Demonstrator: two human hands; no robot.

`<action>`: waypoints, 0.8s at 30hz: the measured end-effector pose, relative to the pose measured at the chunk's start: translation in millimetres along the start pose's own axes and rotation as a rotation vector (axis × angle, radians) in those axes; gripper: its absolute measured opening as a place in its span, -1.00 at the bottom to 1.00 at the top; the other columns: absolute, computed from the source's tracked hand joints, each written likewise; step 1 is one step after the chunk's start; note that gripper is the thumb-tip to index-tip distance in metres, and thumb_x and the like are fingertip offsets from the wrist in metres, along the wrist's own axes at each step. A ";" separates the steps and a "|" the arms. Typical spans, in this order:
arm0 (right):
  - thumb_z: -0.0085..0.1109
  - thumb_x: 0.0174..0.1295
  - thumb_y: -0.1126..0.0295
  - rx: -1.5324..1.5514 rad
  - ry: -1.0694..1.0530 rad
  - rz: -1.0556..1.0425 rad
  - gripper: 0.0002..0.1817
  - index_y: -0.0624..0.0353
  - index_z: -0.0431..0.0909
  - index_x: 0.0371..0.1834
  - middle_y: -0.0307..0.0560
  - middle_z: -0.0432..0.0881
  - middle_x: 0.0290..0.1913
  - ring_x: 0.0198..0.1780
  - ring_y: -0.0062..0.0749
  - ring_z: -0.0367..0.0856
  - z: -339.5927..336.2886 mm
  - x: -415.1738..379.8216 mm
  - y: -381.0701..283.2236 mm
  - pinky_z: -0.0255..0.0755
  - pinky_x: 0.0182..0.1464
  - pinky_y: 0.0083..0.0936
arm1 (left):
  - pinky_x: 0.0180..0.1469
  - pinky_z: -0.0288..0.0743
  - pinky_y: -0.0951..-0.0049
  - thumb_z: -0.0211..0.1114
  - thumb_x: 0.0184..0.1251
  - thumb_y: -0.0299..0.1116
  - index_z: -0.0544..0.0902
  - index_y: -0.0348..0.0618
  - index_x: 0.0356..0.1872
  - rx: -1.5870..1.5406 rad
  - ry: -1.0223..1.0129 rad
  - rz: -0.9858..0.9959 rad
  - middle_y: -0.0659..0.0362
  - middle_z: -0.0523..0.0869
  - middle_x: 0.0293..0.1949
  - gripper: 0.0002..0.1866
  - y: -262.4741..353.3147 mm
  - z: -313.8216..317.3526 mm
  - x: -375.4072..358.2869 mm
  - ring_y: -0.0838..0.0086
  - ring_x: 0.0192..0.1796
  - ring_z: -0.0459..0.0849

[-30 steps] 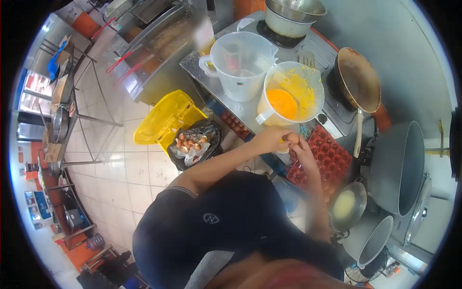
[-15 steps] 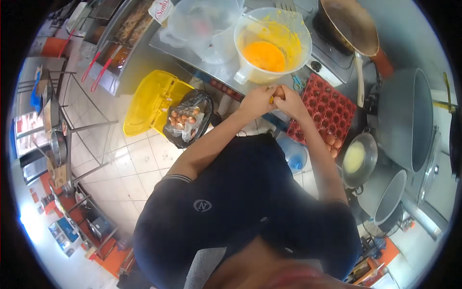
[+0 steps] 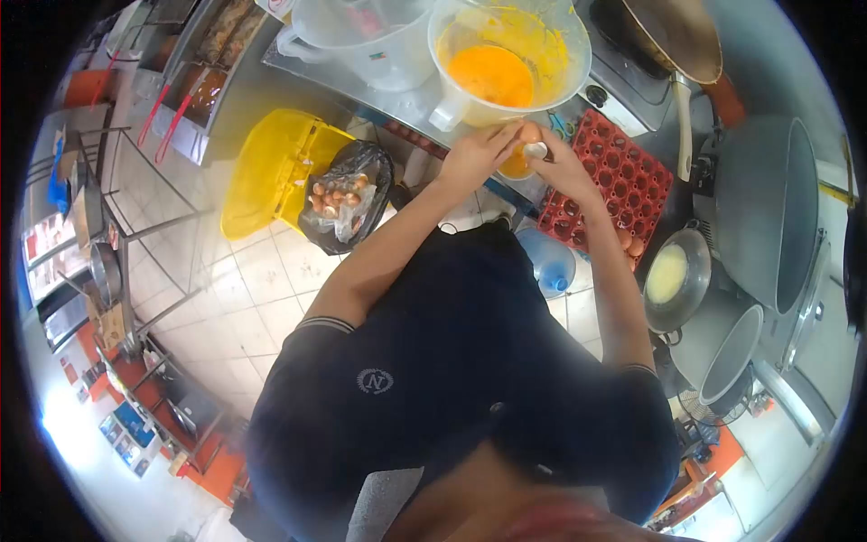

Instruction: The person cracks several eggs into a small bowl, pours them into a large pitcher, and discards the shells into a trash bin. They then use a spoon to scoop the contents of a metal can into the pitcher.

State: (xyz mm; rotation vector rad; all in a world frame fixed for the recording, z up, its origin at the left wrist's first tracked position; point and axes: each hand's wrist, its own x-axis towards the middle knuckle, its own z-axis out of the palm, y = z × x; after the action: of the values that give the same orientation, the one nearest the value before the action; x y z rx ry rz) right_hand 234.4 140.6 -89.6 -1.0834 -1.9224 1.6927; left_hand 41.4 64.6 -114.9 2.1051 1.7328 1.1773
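Observation:
A brown eggshell (image 3: 530, 134), broken open with its white inside showing, is between my two hands. The fingers of my left hand (image 3: 474, 161) are closed on its left side. From the right, my right hand (image 3: 564, 170) grips the other part of the shell. Below the shell, a small bowl (image 3: 517, 167) with yellow-orange egg in it is partly hidden by my hands. Just beyond stands a large clear pitcher (image 3: 446, 114), holding orange beaten egg (image 3: 492, 76) and smeared with yellow inside. The red egg tray (image 3: 621, 172) lies right of my right hand, with a few brown eggs (image 3: 632, 243) at its near end.
A yellow bin (image 3: 262, 176) with a black bag of eggshells (image 3: 336, 200) stands at left. Another clear pitcher (image 3: 384, 54) is at the back. A pan (image 3: 677, 36) rests on the stove; a smaller pan (image 3: 668, 275) and large pots (image 3: 759, 217) are at right.
The egg between my hands has been broken open, and its white inside now shows. My hands have moved slightly apart, and the small bowl below them is more visible.

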 end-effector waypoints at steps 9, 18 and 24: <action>0.32 0.36 0.46 0.322 -0.143 0.094 -0.45 0.27 0.42 0.40 -0.20 0.68 0.09 0.05 -0.56 0.66 29.1 -5.2 -7.4 0.55 0.08 -0.57 | -0.13 0.73 0.32 0.39 0.34 -0.35 0.72 -0.10 0.10 -0.246 0.094 -0.184 0.03 0.81 -0.05 -0.68 62.2 -89.7 -13.0 0.19 -0.13 0.83; 0.17 0.36 -0.03 -0.108 -0.307 -0.376 -0.51 0.00 0.68 0.19 0.11 0.68 0.18 0.21 0.02 0.63 197.2 39.0 -23.1 0.47 0.29 -0.18 | -0.12 0.68 0.31 0.13 0.56 -0.25 0.75 -0.40 -0.17 -0.106 0.349 -0.091 -0.09 0.83 -0.17 -0.63 40.2 -156.8 -21.4 0.17 -0.23 0.80; 0.29 0.32 0.25 -0.640 0.336 -0.154 -0.70 0.05 0.70 0.07 -0.06 0.78 -0.05 -0.14 -0.09 0.79 21.3 -49.6 5.9 0.64 -0.06 -0.27 | 0.21 0.52 0.17 0.16 0.53 -0.49 0.63 -0.42 0.01 0.152 0.542 0.024 -0.12 0.66 0.07 -0.79 22.9 -165.8 3.9 0.10 0.12 0.66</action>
State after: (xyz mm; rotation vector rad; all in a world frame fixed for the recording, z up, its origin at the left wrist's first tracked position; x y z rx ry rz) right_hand 253.1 89.6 -89.2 -1.2848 -2.2890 0.7513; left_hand -50.4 4.9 11.8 2.0116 2.0690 1.8041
